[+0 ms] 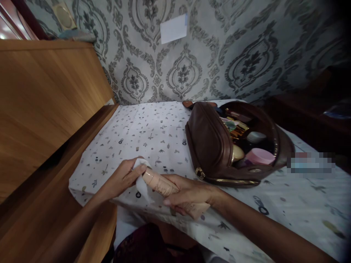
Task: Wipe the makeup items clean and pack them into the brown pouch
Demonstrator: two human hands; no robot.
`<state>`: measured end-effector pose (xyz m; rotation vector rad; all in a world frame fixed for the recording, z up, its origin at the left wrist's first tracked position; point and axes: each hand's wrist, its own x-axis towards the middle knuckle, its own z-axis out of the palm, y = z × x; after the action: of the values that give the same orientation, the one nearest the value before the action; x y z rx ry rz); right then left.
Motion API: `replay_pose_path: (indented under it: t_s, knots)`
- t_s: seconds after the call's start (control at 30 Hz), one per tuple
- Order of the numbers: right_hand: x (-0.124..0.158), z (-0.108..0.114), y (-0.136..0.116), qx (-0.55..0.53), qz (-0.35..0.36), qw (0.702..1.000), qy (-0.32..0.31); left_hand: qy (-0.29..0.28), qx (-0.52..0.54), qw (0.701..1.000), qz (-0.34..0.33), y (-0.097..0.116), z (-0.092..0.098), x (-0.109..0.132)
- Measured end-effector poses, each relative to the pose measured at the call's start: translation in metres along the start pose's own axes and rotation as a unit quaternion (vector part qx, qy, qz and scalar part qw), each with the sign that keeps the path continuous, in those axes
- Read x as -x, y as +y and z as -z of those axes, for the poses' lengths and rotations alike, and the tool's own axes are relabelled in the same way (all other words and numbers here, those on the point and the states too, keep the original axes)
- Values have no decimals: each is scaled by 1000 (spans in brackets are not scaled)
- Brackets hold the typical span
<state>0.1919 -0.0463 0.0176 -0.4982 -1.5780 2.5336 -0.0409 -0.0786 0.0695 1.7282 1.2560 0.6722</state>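
Note:
My right hand (183, 191) is wrapped round a beige squeeze tube (161, 183) with small print on it, its capped end pointing up and left. A white wipe (142, 184) hangs from my left hand (130, 173), whose fingers are closed on it. The wipe lies against the capped end of the tube. To the right of both hands stands a brown makeup bag (210, 140), its zipped top open. Inside it are a pink-lidded container (261, 156), a white-lidded jar (256, 137) and several other cosmetics.
A white patterned cloth (148, 128) covers the table under the hands. A wooden panel (49, 95) rises at the left. Behind is a wall (183, 73) with grey ornate wallpaper and a white paper (173, 29) on it. A blurred-out item (311, 162) lies right of the bag.

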Motion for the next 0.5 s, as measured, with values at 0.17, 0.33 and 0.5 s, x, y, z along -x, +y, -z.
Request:
replay_pose_path:
  t_s: [0.17, 0.33, 0.5]
  knots:
    - [4, 5, 0, -41, 6, 999, 5, -11, -73, 991, -110, 0, -3, 1]
    - [5, 8, 0, -52, 6, 998, -21, -2, -85, 984, -156, -9, -8, -5]
    - [3, 6, -4, -27, 7, 1000, -6, 19, -65, 991, -118, -14, -15, -8]
